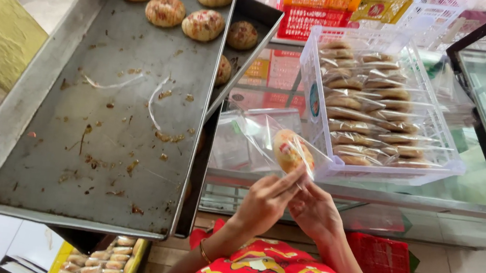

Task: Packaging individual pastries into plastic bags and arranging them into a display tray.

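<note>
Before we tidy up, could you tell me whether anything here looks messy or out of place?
The metal tray is littered with crumbs and flakes, with only a few pastries left at its far end. Nothing looks spilled otherwise: both hands, left and right, hold one bagged pastry, and the white crate is neatly packed.

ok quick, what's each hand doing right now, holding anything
left hand: closed, fingers pinching the clear bag with a round pastry inside
right hand: closed, pinching the same bag from the other side
</note>
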